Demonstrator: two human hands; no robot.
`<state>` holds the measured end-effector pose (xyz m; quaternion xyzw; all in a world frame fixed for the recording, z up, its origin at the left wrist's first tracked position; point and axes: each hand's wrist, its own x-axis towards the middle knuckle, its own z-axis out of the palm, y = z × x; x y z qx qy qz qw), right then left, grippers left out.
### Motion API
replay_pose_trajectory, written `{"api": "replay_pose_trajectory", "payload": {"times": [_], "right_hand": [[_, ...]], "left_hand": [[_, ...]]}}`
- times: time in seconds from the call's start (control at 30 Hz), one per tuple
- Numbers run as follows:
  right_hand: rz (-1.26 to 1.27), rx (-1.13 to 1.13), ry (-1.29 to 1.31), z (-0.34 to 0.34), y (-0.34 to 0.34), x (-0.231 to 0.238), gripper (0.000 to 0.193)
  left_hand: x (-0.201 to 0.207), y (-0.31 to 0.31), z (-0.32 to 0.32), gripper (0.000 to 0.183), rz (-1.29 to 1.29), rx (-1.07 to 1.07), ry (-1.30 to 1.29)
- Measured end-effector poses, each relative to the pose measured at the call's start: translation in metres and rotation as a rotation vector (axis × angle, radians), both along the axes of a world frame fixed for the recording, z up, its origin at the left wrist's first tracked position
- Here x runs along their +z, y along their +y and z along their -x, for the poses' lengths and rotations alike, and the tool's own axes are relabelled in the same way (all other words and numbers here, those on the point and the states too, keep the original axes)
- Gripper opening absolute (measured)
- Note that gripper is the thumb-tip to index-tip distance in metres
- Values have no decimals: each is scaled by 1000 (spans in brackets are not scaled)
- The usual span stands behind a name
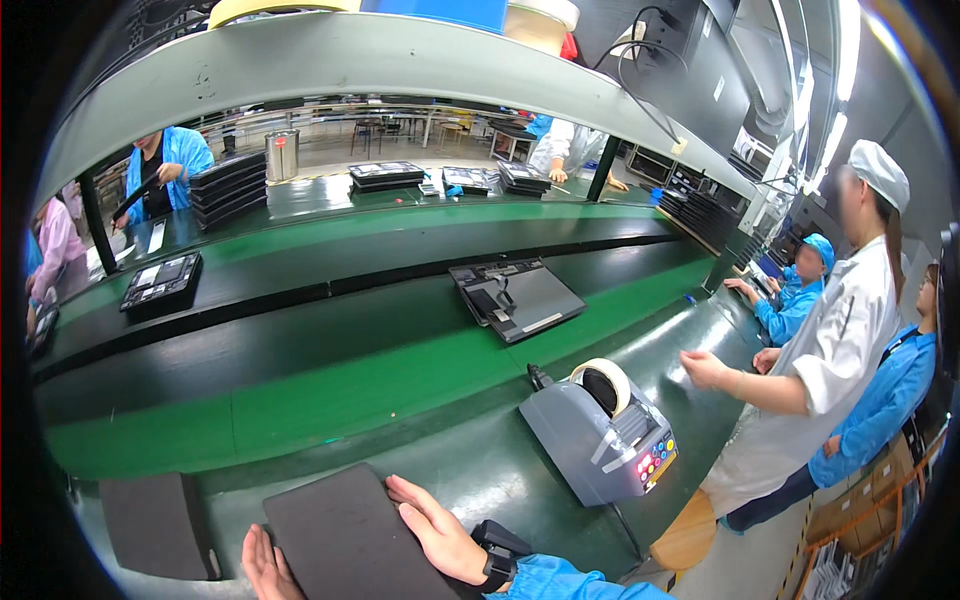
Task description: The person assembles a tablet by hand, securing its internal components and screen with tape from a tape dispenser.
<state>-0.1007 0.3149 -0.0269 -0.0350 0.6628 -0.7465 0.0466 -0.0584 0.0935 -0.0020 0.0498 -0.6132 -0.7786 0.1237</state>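
Steadying seems the step in hand; the left hand point(268, 566) and right hand point(440, 535), fingers outstretched, flank the dark slab point(345, 530) near the tabletop point(470, 440) edge (a second slab point(152, 525) lies left); moving it likely calls for even pressure.

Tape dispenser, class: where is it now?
Right of centre in the head view, the tape dispenser stands on the green bench, beyond the person's right hand.

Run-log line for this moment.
left hand: at left edge, dark-grey rectangular slab | right hand: at right edge | nearby: grey tape dispenser
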Motion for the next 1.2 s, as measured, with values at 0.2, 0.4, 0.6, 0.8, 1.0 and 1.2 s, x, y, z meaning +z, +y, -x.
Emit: {"api": "replay_pose_trajectory", "payload": {"times": [0.2, 0.4, 0.6, 0.8, 1.0, 1.2], "right_hand": [[76, -39, -13, -1, -1, 6, 46], [-53, 1, -38, -1, 1, 6, 44], [-59, 6, -41, -2, 2, 7, 47], [-47, 89, 43, -3, -3, 3, 57], [55, 124, 54, -5, -8, -2, 64], [-89, 119, 131, -7, -8, -3, 65]], "left_hand": [[2, -2, 1, 48, -12, -37, -3], [11, 1, -2, 44, 85, -93, -95], [12, 0, -2, 44, 47, -118, -123], [20, 4, -3, 51, 108, -163, -108], [26, 6, -4, 60, 147, -144, -106], [31, 13, -7, 64, 84, -223, -150]]}}
